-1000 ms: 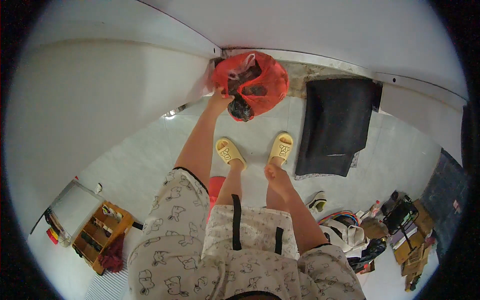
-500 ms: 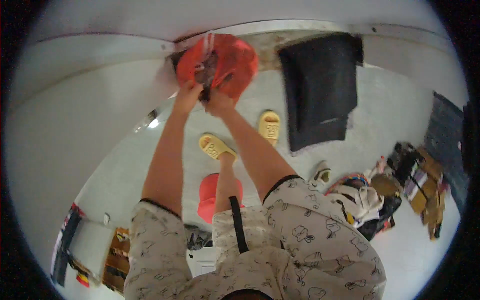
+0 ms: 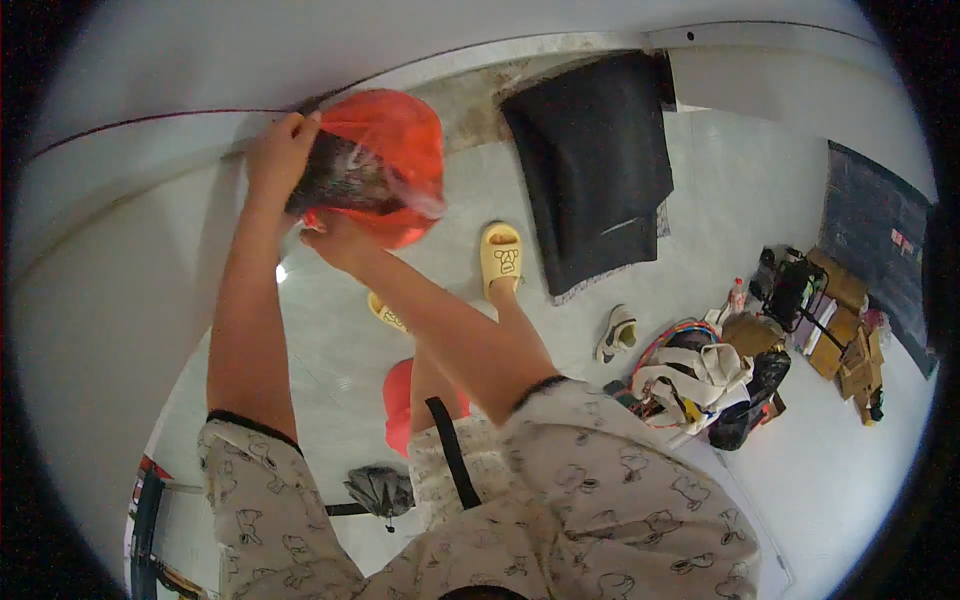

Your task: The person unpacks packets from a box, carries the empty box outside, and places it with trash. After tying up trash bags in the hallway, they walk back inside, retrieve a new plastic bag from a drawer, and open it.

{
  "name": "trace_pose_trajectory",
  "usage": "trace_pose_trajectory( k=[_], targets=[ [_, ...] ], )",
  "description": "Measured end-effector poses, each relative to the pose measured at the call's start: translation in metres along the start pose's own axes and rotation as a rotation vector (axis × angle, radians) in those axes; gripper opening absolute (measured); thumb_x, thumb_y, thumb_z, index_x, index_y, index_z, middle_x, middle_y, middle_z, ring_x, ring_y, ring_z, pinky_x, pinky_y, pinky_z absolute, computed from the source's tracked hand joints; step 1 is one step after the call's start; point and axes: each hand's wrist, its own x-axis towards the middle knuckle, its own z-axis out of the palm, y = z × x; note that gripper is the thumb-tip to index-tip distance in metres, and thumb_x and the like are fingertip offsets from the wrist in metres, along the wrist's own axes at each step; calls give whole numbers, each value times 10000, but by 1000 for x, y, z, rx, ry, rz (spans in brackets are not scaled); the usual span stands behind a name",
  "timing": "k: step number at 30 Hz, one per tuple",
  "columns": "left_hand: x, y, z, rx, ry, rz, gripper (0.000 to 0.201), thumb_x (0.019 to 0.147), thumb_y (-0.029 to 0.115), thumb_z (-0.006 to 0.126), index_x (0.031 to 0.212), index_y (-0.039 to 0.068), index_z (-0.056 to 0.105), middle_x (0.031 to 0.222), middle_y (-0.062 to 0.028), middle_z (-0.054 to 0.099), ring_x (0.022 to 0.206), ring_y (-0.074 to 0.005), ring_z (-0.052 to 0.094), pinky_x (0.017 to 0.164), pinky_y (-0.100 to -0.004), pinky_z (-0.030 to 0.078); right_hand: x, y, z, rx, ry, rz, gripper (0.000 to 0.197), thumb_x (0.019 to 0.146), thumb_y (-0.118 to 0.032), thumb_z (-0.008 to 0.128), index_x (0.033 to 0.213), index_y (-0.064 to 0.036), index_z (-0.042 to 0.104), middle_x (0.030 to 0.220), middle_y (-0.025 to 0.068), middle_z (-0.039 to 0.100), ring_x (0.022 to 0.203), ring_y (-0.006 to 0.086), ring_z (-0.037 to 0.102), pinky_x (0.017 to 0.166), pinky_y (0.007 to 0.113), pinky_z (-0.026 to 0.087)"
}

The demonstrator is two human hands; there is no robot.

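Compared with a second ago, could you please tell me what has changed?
The right hand has reached forward and taken hold of the thin red plastic bag; the left hand, already on it, has shifted to its far-left edge, and the bag now gapes wider. The flat black rectangular mat stays on the floor.

Closed off on the left by a white wall (image 3: 110, 270); passable over the floor (image 3: 472, 185) between red bag (image 3: 412, 130) and black mat (image 3: 600, 180); narrowed nearer the body by a yellow slipper (image 3: 503, 262).

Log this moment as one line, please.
left hand: gripping red bag | right hand: gripping red bag, nearer body | bag: open, dark contents visible
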Motion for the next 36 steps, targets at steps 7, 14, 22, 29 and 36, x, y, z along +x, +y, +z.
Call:
trace_pose_trajectory(
  k=[7,14,22,29,36],
  targets=[
    [-17,-63,61,381,-22,109,181,726,190,555,869,80,540,945,-92,550,931,-305,480,796,-388,397,6,53,27,-105,-27,40,318,758,-238,501,968,1,498,964,174,551,919,273,519,789,342,386],
    [-77,-47,48,37,94,88,461,740,143,557,1164,70,394,1216,-168,353,1104,-298,378,905,-389,340,-95,106,-51,-547,-188,132,215,765,-171,399,827,-18,537,860,174,540,830,322,521,715,399,419],
    [-374,-157,49,-281,-327,-422,173,776,177,519,860,35,570,899,-132,573,876,-252,535,783,-346,410,-224,55,-51,-1100,-683,-197,260,748,-240,453,828,-18,560,843,167,575,794,340,544,700,423,426],
    [-584,-67,-33,-608,-85,-860,241,768,194,480,959,74,565,955,-97,576,867,-235,547,729,-318,441,-226,-51,-15,-1056,-638,17,264,753,-252,461,859,-33,566,916,173,567,852,327,536,733,403,418],
    [-683,1,-76,-1194,405,-1022,254,784,203,487,952,31,570,847,-75,585,747,-149,537,663,-270,431,-222,-182,20,-909,-514,-287,197,753,-219,482,812,-48,558,799,167,581,753,301,555,666,359,429]
  ],
)
